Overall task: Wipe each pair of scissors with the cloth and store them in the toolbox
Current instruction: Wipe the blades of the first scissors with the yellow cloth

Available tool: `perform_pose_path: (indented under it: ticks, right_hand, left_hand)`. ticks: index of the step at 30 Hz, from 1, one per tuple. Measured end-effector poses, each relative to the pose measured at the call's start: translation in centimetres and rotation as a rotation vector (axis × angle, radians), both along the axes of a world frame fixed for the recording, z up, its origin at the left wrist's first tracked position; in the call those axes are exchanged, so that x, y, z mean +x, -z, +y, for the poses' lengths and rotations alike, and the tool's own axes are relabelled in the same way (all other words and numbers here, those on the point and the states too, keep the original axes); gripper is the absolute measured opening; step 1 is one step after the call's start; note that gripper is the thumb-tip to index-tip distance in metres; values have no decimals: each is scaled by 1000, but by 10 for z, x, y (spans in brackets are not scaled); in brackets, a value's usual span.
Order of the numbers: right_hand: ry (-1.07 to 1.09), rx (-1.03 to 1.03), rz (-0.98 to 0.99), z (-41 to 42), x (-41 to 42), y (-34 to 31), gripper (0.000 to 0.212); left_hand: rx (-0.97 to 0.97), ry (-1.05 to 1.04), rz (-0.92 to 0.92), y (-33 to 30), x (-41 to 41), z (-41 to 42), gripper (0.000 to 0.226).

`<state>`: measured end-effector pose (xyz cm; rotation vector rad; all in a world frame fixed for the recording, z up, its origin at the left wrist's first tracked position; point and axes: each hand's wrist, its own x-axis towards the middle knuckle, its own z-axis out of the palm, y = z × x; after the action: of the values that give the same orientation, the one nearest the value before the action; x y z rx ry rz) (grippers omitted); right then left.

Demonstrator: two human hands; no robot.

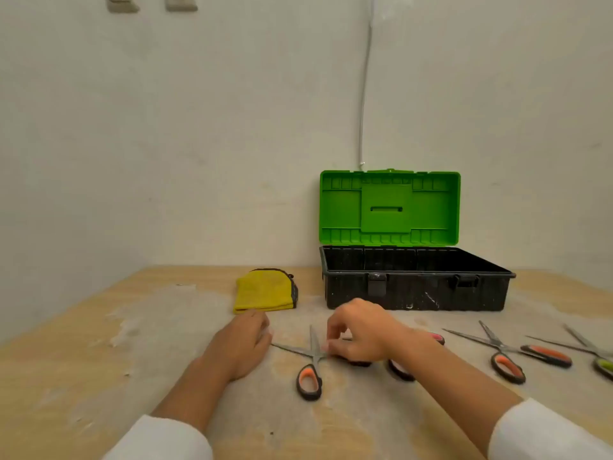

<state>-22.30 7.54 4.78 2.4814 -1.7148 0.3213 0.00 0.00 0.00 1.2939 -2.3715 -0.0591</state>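
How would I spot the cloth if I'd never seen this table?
Find the open toolbox, black with a green lid, at the back of the wooden table. Just left of it lies the cloth, folded. It is the only soft, yellow thing there; everything nearby is scissors.

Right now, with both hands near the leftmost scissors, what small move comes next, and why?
Probably close the right hand on the leftmost scissors and lift them: its fingers sit at the pivot, the yellow cloth lies unused beside the left hand.

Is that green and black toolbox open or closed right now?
Open. The toolbox has its green lid standing upright against the wall, and the black tray's inside is exposed. No scissors show inside.
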Motion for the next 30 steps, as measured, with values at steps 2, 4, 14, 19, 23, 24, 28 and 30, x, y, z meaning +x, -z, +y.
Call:
perform_pose_path:
  ticks: [2,4,14,19,23,24,28,30]
  right_hand:
    - [-10,50,24,2,0,4,26]
    - [-23,63,24,5,2,8,21]
    - [211,47,-636,-18,2,0,17]
    - [192,84,-948,-28,10,-12,20]
    - [171,52,-1251,-33,9,-19,14]
    - [170,36,-1332,-35,7,-22,14]
    - [95,76,-1775,-41,5,-33,11]
    - [59,124,-2030,-45,10,-33,13]
  left_hand:
    - [-2,-13,52,1,0,-1,30]
    - [-11,-13,52,2,0,0,25]
    - [-39,116,257,-9,-17,6,18]
    - [45,198,576,-23,-39,12,15]
    - [-50,168,730,-32,-44,8,9]
    - [-78,143,762,-35,-44,7,9]
    - [-111,90,844,-45,-45,1,10]
    - [-111,78,900,-46,-49,-2,12]
